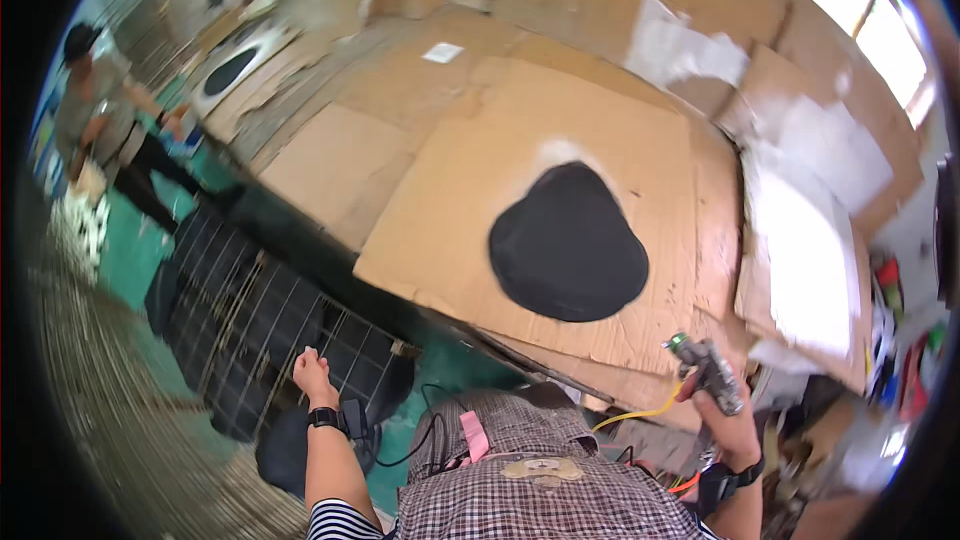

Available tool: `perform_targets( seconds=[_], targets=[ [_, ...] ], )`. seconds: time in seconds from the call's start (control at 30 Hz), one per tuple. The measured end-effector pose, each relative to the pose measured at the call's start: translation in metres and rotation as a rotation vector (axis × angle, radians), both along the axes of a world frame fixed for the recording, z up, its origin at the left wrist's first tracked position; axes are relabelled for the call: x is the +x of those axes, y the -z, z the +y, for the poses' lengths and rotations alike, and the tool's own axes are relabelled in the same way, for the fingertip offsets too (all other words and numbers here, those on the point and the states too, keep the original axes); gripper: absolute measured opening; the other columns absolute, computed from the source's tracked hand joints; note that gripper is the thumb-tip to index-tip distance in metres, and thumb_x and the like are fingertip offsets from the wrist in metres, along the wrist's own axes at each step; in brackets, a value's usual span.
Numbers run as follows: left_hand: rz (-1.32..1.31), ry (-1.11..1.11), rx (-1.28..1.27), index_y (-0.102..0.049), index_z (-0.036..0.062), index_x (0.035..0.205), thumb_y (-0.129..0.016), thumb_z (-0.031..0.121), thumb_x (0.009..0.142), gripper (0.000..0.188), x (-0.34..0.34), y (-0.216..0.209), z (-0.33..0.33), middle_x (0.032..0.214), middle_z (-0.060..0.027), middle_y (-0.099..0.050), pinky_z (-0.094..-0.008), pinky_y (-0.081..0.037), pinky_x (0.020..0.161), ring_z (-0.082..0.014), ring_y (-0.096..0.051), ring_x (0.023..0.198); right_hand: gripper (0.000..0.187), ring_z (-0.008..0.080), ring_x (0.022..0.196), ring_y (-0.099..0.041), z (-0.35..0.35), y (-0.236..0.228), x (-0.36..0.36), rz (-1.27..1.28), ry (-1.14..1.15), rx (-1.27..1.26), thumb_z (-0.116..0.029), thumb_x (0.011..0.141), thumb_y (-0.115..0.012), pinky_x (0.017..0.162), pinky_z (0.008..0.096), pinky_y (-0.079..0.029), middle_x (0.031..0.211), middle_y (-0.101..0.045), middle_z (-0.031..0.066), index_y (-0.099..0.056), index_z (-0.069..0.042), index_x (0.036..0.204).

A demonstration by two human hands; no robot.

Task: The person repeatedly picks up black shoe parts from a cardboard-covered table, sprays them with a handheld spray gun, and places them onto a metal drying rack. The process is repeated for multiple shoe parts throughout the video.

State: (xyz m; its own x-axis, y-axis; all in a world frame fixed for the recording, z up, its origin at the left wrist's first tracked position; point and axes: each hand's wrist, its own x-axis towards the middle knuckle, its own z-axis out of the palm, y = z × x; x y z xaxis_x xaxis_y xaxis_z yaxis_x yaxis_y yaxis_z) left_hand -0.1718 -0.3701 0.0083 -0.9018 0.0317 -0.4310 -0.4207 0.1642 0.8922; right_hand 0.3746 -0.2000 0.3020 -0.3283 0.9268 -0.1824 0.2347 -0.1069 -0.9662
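My right hand (728, 422) is wrapped round a metal spray gun (716, 378) with a green part at its front end and a yellow hose attached. The gun is held over the near right edge of the cardboard-covered table. On a cardboard sheet (450, 200) lies a black, rounded three-lobed piece (568, 242), flat and apart from both hands. A whitish spray patch shows on the cardboard at its far edge. My left hand (312, 374), fingers curled in with nothing visible in them, hangs left of the table in front of a wire rack (270, 310).
Several black pieces lie on the rack, and a stack of thin rods (120, 380) stands at left. A person (110, 130) works at the far left. White-stained cardboard (815, 240) forms a barrier at right. The yellow hose (640, 415) runs past my apron.
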Motion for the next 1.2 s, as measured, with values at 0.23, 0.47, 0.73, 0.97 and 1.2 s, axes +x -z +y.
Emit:
perform_targets(
  seconds=[0.23,0.47,0.73,0.97,1.2],
  targets=[
    [0.109,0.448,0.110,-0.061,0.0065,0.092,-0.057,0.020,0.091,0.015,0.052,-0.026,0.169,0.076,0.0011,-0.057,-0.0213,-0.040,0.055,-0.0076,-0.053,0.064,0.053,0.0148,0.078,-0.060,-0.056,-0.002,0.039,0.118,0.137,-0.092,-0.013,0.083,-0.069,0.069,0.0298,-0.050,0.088,-0.061,0.0072,-0.048,0.004,0.128],
    [0.270,0.791,-0.009,-0.060,0.0008,0.089,-0.057,0.017,0.091,0.017,0.104,0.004,0.212,0.074,-0.0024,-0.057,-0.0254,-0.041,0.058,-0.0103,-0.051,0.065,0.058,0.0133,0.073,-0.060,-0.081,-0.021,0.047,0.029,0.474,0.029,-0.017,0.083,-0.071,0.067,0.0259,-0.050,0.087,-0.060,0.0061,-0.045,0.005,0.130],
    [0.226,0.860,-0.052,-0.062,-0.0020,0.089,-0.059,0.014,0.087,0.016,0.101,0.016,0.215,0.076,-0.0043,-0.059,-0.0272,-0.043,0.063,-0.0109,-0.052,0.071,0.055,0.0145,0.081,-0.061,-0.091,-0.014,0.023,0.147,0.200,-0.122,-0.002,0.080,-0.069,0.072,0.0286,-0.050,0.088,-0.064,0.0079,-0.047,0.002,0.131],
    [0.308,0.848,-0.094,-0.063,-0.0032,0.087,-0.060,0.013,0.085,0.016,0.086,0.027,0.207,0.079,-0.0067,-0.062,-0.0291,-0.045,0.067,-0.0141,-0.055,0.073,0.054,0.0125,0.080,-0.060,-0.055,-0.009,-0.013,0.188,0.332,-0.010,-0.006,0.084,-0.068,0.074,0.0275,-0.052,0.091,-0.060,0.0057,-0.045,0.002,0.132],
    [0.247,0.855,-0.127,-0.063,-0.0023,0.088,-0.061,0.012,0.084,0.015,0.073,0.032,0.209,0.080,-0.0070,-0.063,-0.0289,-0.046,0.069,-0.0148,-0.056,0.075,0.049,0.0098,0.074,-0.059,-0.077,-0.015,0.004,0.011,0.561,0.081,-0.010,0.084,-0.068,0.064,0.0234,-0.049,0.088,-0.060,0.0035,-0.049,0.003,0.126]
  ],
)
